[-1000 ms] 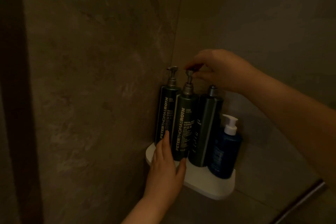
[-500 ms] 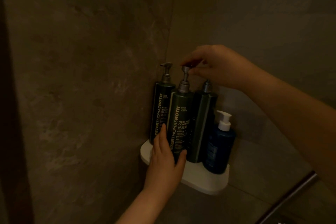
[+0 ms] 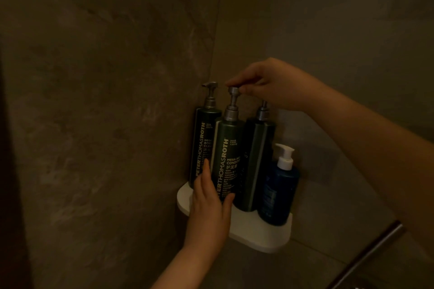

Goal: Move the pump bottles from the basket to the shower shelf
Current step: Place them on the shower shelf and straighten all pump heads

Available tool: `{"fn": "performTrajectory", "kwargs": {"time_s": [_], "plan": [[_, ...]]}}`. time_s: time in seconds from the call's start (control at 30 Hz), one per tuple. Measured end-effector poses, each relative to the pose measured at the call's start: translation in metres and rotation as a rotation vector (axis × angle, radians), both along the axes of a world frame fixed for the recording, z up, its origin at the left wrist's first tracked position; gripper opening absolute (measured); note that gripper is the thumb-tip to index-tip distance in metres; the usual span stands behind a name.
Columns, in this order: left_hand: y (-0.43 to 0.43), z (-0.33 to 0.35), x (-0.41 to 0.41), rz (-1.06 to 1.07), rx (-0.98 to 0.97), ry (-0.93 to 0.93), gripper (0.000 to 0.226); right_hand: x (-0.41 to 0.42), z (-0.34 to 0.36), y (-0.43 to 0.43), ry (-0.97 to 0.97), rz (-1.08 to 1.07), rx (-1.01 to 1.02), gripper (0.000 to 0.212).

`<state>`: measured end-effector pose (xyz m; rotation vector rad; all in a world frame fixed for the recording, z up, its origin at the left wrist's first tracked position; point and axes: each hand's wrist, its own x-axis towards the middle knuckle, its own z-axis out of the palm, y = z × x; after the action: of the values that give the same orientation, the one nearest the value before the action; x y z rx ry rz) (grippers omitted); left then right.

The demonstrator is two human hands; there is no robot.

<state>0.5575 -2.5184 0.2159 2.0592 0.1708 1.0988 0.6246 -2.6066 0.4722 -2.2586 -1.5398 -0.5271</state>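
Three tall dark green pump bottles stand upright on the white corner shelf (image 3: 258,234): the left bottle (image 3: 203,138), the middle bottle (image 3: 229,155) and the right bottle (image 3: 257,162). A shorter blue bottle (image 3: 278,192) with a white pump stands at the shelf's right end. My left hand (image 3: 209,206) holds the lower part of the middle bottle, fingers on its left side and thumb across the front. My right hand (image 3: 270,84) pinches that bottle's silver pump head from above and hides the right bottle's pump head. The basket is out of view.
Dim brown stone walls meet in the corner behind the shelf. A metal bar (image 3: 366,256) slants across the bottom right. A dark vertical edge runs down the far left.
Both hands stay on the middle bottle. The pump head under my right hand has turned a little. The view has shifted slightly, nothing else moved.
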Motion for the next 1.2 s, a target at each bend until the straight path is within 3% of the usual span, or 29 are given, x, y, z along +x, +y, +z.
{"fn": "performTrajectory", "kwargs": {"time_s": [0.7, 1.2], "plan": [[-0.001, -0.004, 0.001, 0.042, 0.013, -0.010, 0.089, 0.002, 0.003, 0.006, -0.007, -0.082, 0.062, 0.012], [-0.002, -0.004, 0.002, 0.053, 0.018, -0.009, 0.090, -0.009, 0.012, -0.005, 0.033, -0.055, -0.005, 0.019]]}}
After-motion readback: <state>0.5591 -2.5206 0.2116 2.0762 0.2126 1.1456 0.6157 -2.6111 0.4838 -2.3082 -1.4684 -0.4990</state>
